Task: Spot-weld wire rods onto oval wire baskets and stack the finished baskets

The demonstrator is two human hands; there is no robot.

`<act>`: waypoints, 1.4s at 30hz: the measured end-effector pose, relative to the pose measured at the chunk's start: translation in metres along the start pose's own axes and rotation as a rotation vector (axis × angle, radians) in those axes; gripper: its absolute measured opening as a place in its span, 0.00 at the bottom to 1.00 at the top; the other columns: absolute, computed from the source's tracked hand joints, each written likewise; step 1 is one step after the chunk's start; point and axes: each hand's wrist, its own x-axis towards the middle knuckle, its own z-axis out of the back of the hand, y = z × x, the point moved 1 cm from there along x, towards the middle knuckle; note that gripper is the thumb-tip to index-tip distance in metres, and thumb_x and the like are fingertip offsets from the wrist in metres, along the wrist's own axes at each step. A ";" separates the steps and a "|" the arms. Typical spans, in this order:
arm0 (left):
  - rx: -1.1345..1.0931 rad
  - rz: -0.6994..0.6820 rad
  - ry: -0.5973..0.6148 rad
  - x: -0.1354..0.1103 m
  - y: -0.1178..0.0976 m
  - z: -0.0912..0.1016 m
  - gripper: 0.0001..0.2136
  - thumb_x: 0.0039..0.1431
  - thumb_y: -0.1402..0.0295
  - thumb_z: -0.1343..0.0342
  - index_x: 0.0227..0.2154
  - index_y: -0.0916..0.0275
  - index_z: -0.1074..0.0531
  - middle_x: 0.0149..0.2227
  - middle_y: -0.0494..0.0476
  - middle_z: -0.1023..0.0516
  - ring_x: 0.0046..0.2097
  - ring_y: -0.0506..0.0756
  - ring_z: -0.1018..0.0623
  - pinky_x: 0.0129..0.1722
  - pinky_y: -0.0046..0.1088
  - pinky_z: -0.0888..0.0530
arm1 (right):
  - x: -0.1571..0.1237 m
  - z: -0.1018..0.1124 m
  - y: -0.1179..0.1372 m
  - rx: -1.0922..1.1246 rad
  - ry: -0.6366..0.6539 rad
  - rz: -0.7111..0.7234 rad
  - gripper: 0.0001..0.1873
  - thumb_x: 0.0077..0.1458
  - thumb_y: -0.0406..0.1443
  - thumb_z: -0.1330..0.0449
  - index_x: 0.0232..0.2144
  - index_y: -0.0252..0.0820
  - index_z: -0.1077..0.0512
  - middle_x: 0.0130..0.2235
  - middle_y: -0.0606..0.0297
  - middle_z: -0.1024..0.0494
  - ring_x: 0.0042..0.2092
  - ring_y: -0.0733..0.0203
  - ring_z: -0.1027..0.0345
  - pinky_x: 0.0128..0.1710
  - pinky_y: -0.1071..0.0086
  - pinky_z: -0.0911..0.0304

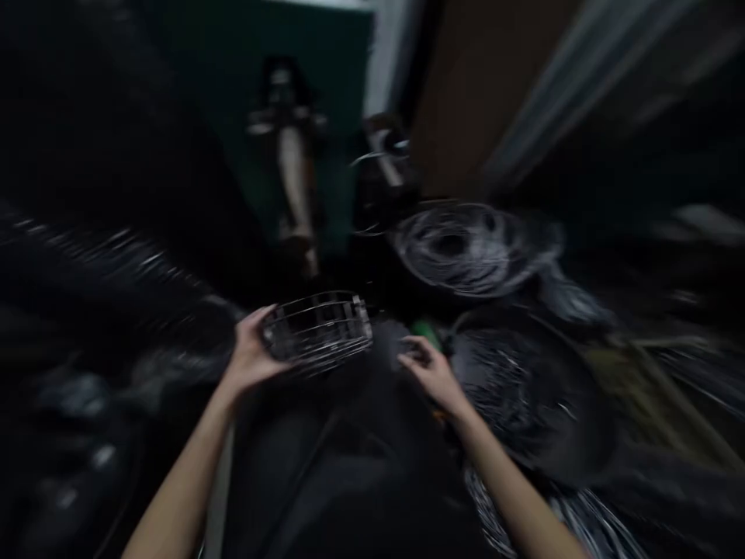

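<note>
My left hand point(251, 353) grips one end of a wire basket point(320, 330), a small frame of thin metal wires held up above my lap. The thumb lies along its lower edge and the fingers wrap its left end. To the right of the basket, apart from it, is my right hand point(427, 366). Its thumb and fingers are pinched together, and blur and darkness hide what is between them. Just behind that hand shows a green object point(427, 334), too smeared to name.
A wide dark basin point(559, 419) with small metal pieces stands at my right. Beyond it lies a big coil of wire point(459, 248). Metal rods point(599, 528) lie at the lower right. A machine part point(285, 101) stands before a green panel point(203, 46). Shiny wire pieces point(145, 264) fill the left.
</note>
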 end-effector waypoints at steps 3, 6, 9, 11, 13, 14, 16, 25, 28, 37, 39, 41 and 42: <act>0.100 0.036 0.007 -0.014 0.001 0.010 0.45 0.36 0.57 0.30 0.59 0.55 0.43 0.55 0.64 0.41 0.57 0.68 0.37 0.57 0.55 0.35 | 0.027 -0.024 0.051 -0.050 0.427 -0.019 0.17 0.49 0.45 0.36 0.38 0.42 0.25 0.30 0.67 0.24 0.31 0.63 0.31 0.34 0.69 0.36; 0.201 0.037 0.114 -0.002 0.000 0.005 0.37 0.36 0.58 0.30 0.54 0.56 0.34 0.57 0.65 0.44 0.58 0.69 0.40 0.58 0.56 0.39 | 0.042 -0.061 0.088 -0.221 0.633 0.075 0.12 0.50 0.43 0.37 0.33 0.40 0.23 0.31 0.65 0.21 0.34 0.61 0.29 0.37 0.69 0.36; 0.242 0.007 0.133 0.006 -0.006 0.004 0.34 0.36 0.60 0.30 0.50 0.58 0.31 0.57 0.66 0.45 0.57 0.70 0.42 0.57 0.57 0.41 | 0.048 -0.089 0.098 -0.533 0.486 0.367 0.11 0.55 0.40 0.41 0.36 0.42 0.22 0.37 0.62 0.19 0.39 0.59 0.26 0.40 0.69 0.35; 0.233 0.003 0.119 0.005 -0.008 0.005 0.34 0.36 0.60 0.30 0.51 0.59 0.32 0.57 0.67 0.45 0.57 0.69 0.42 0.57 0.56 0.40 | 0.047 -0.101 0.095 -0.794 0.402 0.578 0.15 0.58 0.42 0.42 0.44 0.42 0.23 0.42 0.59 0.19 0.39 0.58 0.25 0.37 0.70 0.35; 0.209 0.022 0.104 0.002 -0.008 0.006 0.35 0.37 0.61 0.30 0.52 0.59 0.33 0.57 0.66 0.44 0.57 0.68 0.42 0.57 0.54 0.39 | 0.042 -0.106 0.089 -1.003 0.379 0.744 0.20 0.59 0.43 0.43 0.51 0.42 0.27 0.47 0.58 0.21 0.38 0.58 0.25 0.32 0.71 0.36; 0.194 0.038 0.095 0.001 -0.008 0.006 0.35 0.37 0.62 0.30 0.52 0.58 0.33 0.57 0.66 0.44 0.57 0.68 0.42 0.57 0.53 0.38 | 0.040 -0.107 0.086 -1.072 0.373 0.809 0.20 0.60 0.41 0.44 0.53 0.43 0.29 0.48 0.58 0.22 0.37 0.59 0.24 0.31 0.71 0.36; 0.164 0.069 0.078 0.000 -0.007 0.005 0.36 0.36 0.64 0.30 0.52 0.58 0.33 0.57 0.65 0.44 0.58 0.68 0.42 0.58 0.52 0.37 | 0.039 -0.106 0.083 -1.145 0.349 0.917 0.18 0.60 0.36 0.45 0.53 0.44 0.29 0.49 0.61 0.22 0.34 0.62 0.24 0.29 0.72 0.37; 0.107 0.063 0.031 0.022 -0.002 -0.003 0.37 0.37 0.63 0.29 0.53 0.58 0.34 0.58 0.64 0.45 0.60 0.68 0.43 0.59 0.52 0.38 | 0.060 -0.094 0.090 -1.169 0.239 1.081 0.16 0.58 0.31 0.45 0.48 0.46 0.26 0.46 0.66 0.21 0.31 0.66 0.25 0.29 0.73 0.39; 0.120 0.049 0.035 0.029 0.000 0.000 0.37 0.37 0.63 0.29 0.53 0.57 0.34 0.58 0.64 0.46 0.60 0.68 0.43 0.60 0.53 0.39 | 0.067 -0.094 0.094 -1.168 0.291 0.986 0.17 0.59 0.32 0.46 0.49 0.48 0.26 0.47 0.65 0.22 0.32 0.64 0.25 0.30 0.72 0.39; 0.111 0.089 0.076 0.042 0.005 0.011 0.38 0.35 0.66 0.29 0.53 0.56 0.34 0.59 0.63 0.46 0.61 0.69 0.44 0.59 0.54 0.38 | 0.079 -0.098 0.103 -1.119 0.338 0.849 0.16 0.62 0.37 0.48 0.48 0.52 0.26 0.50 0.67 0.24 0.34 0.61 0.25 0.32 0.71 0.38; 0.107 0.092 0.083 0.044 0.006 0.012 0.38 0.34 0.67 0.29 0.53 0.56 0.34 0.59 0.63 0.46 0.60 0.69 0.44 0.60 0.53 0.38 | 0.081 -0.099 0.104 -1.139 0.332 0.868 0.16 0.62 0.36 0.48 0.49 0.52 0.26 0.50 0.68 0.24 0.34 0.61 0.24 0.31 0.71 0.38; 0.107 0.102 0.093 0.046 0.007 0.013 0.38 0.33 0.68 0.29 0.53 0.56 0.34 0.58 0.63 0.46 0.60 0.69 0.44 0.59 0.53 0.37 | 0.083 -0.100 0.105 -1.153 0.332 0.876 0.17 0.62 0.36 0.48 0.49 0.51 0.26 0.50 0.68 0.24 0.34 0.60 0.24 0.30 0.70 0.38; 0.108 0.106 0.100 0.047 0.008 0.013 0.38 0.33 0.68 0.29 0.53 0.56 0.34 0.58 0.64 0.45 0.60 0.69 0.43 0.59 0.53 0.37 | 0.084 -0.101 0.105 -1.159 0.332 0.877 0.17 0.62 0.36 0.48 0.49 0.51 0.26 0.50 0.68 0.24 0.35 0.60 0.24 0.29 0.70 0.39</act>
